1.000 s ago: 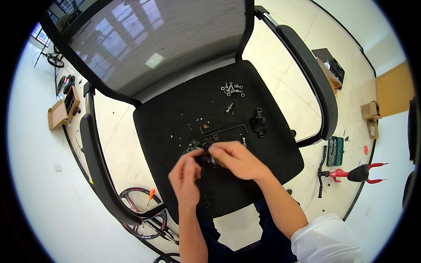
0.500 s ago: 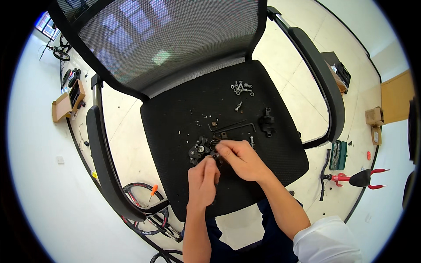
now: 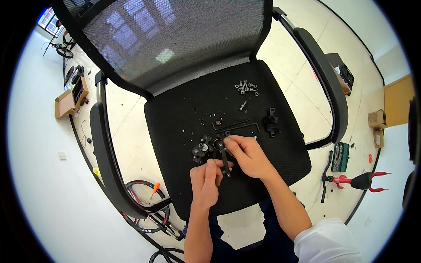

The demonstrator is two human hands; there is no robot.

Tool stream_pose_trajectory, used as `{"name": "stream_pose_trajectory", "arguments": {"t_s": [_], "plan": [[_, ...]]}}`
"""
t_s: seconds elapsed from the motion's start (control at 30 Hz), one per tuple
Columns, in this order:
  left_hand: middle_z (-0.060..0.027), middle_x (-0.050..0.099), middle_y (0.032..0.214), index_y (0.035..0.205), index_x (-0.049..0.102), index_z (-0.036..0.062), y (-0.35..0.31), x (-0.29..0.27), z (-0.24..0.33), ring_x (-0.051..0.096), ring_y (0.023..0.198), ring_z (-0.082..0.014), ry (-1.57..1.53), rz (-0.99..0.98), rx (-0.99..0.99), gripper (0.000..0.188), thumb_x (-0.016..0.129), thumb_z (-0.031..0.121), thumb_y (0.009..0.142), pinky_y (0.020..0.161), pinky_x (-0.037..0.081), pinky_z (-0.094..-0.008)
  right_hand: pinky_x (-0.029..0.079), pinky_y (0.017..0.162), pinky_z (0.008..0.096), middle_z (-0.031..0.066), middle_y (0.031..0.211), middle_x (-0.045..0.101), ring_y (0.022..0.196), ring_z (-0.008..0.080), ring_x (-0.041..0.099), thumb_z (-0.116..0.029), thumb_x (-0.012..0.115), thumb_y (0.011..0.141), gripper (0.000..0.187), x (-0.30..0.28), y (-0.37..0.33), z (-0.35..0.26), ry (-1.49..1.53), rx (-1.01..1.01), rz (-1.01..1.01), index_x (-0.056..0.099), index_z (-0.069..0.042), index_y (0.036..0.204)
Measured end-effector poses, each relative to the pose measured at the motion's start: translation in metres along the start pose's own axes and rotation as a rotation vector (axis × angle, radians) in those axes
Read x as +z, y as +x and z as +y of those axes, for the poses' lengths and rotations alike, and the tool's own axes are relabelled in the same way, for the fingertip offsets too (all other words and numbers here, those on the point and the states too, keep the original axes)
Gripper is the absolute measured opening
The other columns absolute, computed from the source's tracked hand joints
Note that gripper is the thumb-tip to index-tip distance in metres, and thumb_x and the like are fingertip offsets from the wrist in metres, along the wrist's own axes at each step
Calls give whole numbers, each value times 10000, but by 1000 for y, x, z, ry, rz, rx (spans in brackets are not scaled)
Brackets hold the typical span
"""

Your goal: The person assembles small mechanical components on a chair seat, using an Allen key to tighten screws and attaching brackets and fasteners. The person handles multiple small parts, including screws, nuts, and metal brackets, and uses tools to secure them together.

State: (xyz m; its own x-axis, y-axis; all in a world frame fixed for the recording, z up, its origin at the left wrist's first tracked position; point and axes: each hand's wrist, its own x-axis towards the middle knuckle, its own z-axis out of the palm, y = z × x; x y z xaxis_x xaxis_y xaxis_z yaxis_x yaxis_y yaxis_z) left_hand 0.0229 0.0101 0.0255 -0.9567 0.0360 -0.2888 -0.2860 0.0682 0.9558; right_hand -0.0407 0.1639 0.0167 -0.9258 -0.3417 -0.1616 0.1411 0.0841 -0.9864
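My right hand (image 3: 251, 160) pinches a dark part (image 3: 225, 161) with a ring at its upper end and a long narrow arm pointing down. What kind of part it is I cannot make out. Just to its left, my left hand (image 3: 205, 180) is closed, with thumb and forefinger together and a fingertip reaching behind the narrow arm. Anything between those fingers is hidden. A black and silver mechanical assembly (image 3: 202, 149) lies on the black chair seat (image 3: 171, 116), beyond my left hand. Two hex keys (image 3: 245, 126) lie beyond my right hand.
Several silver bolts (image 3: 246, 87) form a pile near the backrest, with a single bolt (image 3: 243, 105) closer. A black bracket-like part (image 3: 271, 122) lies at the seat's right. Armrests (image 3: 323, 81) flank the seat. On the floor are a bicycle wheel (image 3: 163, 215) and a green toolbox (image 3: 340, 157).
The dark part has swung into view, its narrow arm now pointing down between my hands. My left forefinger has stretched out to the right behind it. The whole view has shifted slightly.
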Motion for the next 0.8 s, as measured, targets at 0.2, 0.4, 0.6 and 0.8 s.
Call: {"name": "stream_pose_trajectory", "arguments": {"t_s": [0.2, 0.4, 0.6, 0.8], "plan": [[21, 498, 580, 1083, 680, -50, 2, 0, 2, 379, 514, -34, -301, 164, 189, 466, 402, 320, 1025, 491, 285, -206, 380, 521, 284, 69, 591, 496, 555, 110, 410, -229, 510, 1002, 307, 1, 0, 1, -89, -28, -9, 612, 42, 899], [38, 461, 561, 935, 679, -57, 3, 6, -1, 396, 506, -26, -53, 47, 60, 264, 537, 164, 957, 472, 278, -215, 389, 530, 281, 91, 627, 525, 572, 110, 440, -223, 514, 1000, 304, 1, 0, -4, 8, 24, -10, 619, 54, 934], [39, 439, 550, 1056, 688, -76, 5, 2, 2, 356, 490, -40, -243, 180, 238, 367, 460, 204, 993, 478, 270, -214, 403, 537, 285, 100, 651, 538, 572, 113, 453, -224, 515, 1000, 308, -2, -1, -2, -120, -21, -18, 623, 57, 934], [48, 408, 558, 1073, 698, -22, 5, 9, -6, 339, 522, -42, -18, 58, 5, 343, 455, 212, 1007, 494, 264, -223, 392, 532, 277, 99, 625, 548, 566, 101, 454, -218, 519, 995, 300, -6, 1, -2, -96, 8, -36, 630, 48, 910]]}}
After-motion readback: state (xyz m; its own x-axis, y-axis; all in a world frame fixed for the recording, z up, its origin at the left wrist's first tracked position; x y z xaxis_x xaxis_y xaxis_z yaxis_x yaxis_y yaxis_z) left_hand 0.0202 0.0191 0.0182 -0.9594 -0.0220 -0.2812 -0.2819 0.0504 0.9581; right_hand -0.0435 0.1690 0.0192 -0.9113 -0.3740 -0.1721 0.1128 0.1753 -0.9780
